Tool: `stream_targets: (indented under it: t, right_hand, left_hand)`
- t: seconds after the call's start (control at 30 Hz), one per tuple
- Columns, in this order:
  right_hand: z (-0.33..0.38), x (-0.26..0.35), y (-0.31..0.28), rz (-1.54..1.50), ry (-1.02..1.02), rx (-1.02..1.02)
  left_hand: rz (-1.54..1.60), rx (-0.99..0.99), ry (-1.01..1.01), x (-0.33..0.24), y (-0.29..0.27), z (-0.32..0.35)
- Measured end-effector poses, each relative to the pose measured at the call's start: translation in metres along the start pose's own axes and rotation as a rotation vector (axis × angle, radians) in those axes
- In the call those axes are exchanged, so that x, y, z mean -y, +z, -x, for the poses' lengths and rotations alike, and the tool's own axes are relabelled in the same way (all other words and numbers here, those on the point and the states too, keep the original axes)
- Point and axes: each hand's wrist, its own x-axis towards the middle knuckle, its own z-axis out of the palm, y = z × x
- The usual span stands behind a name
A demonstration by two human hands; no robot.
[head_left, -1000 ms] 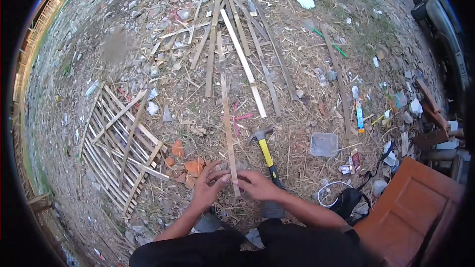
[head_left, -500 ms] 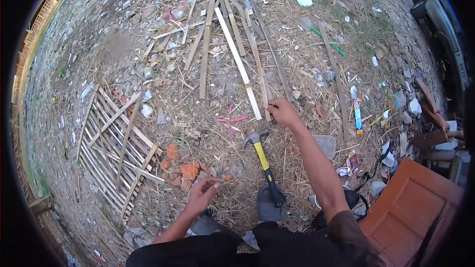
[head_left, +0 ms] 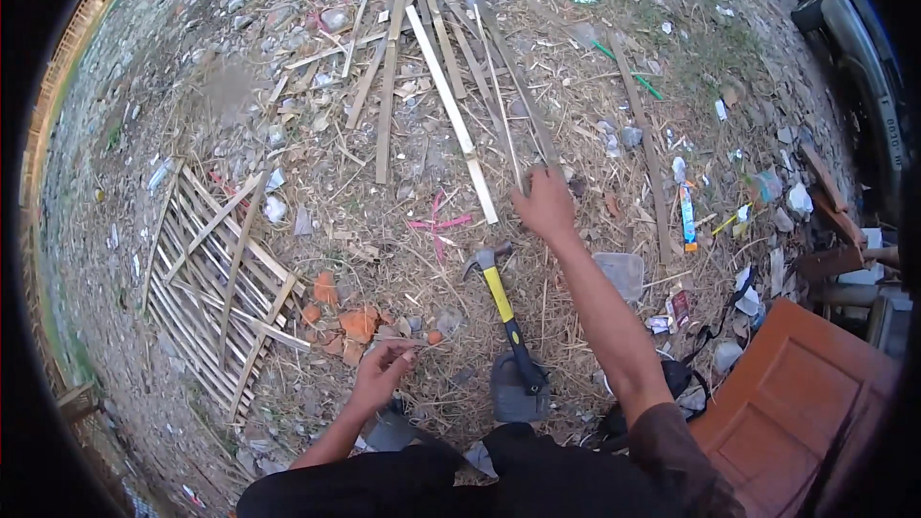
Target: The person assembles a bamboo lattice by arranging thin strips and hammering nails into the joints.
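Observation:
My right hand point(head_left: 547, 203) is closed round the near end of a thin wooden strip point(head_left: 501, 105), which is turned on its narrow edge. A wider grey strip point(head_left: 528, 101) runs close beside it, its near end by my knuckles. A pale strip point(head_left: 451, 91) lies just to the left. My left hand point(head_left: 382, 374) hovers low with its fingertips pinched together; whatever is between them is too small to make out. Between my hands lies a claw hammer point(head_left: 502, 302) with a yellow and black handle, the handle's end resting over my shoe point(head_left: 518, 403).
A lattice of nailed strips point(head_left: 225, 278) lies at left, beside broken orange brick pieces point(head_left: 360, 323). More strips point(head_left: 387, 105) fan out ahead. A brown panelled door point(head_left: 796, 388) lies at right, near a clear plastic tub point(head_left: 622, 273). Litter and straw cover the ground.
My right hand has shifted slightly up, and the strip in it has turned from its flat face onto its edge, nearer the grey strip. My left hand has moved slightly left.

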Motion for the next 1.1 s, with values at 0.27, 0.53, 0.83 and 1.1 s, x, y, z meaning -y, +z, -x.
stream_targets:
  t: [0.27,0.53,0.83,1.1]
  right_hand:
    - [-0.013,0.010,0.002,0.146,0.063,0.241]
    - [0.035,-0.001,0.002,-0.446,0.166,0.128]
    - [0.160,0.088,-0.004,-1.266,0.214,0.272]
    - [0.241,0.117,0.035,-0.990,-0.128,0.538]
  left_hand:
    - [-0.017,-0.011,-0.035,0.005,-0.005,0.005]
    - [-0.008,0.005,0.008,-0.004,0.000,0.008]
    - [0.006,0.055,0.103,-0.026,-0.002,-0.008]
    - [0.250,-0.080,0.232,-0.066,0.018,-0.016]
